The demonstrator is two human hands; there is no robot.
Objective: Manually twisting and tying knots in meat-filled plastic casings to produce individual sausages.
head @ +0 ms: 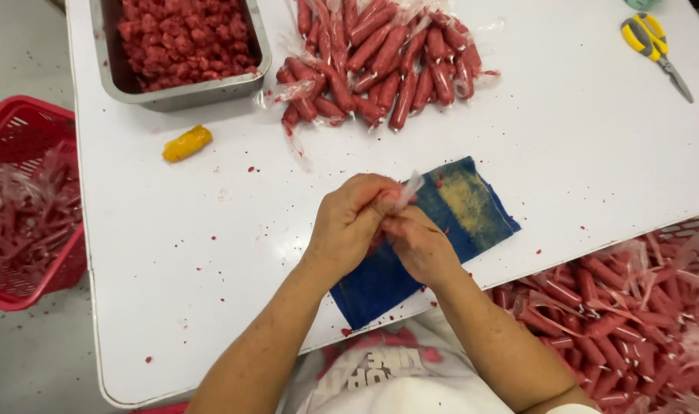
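Left hand [348, 221] and right hand [417, 244] pressed together over blue cloth [472, 211] at near edge of white surface [211, 230], fingers [380, 201] narrow, pinched on clear wrapper [409, 188] sticking up between them. Pile of wrapped red sticks [380, 65] far, metal tray [182, 93] far left, yellow lump [186, 143] just near tray, scissors [656, 46] far right.
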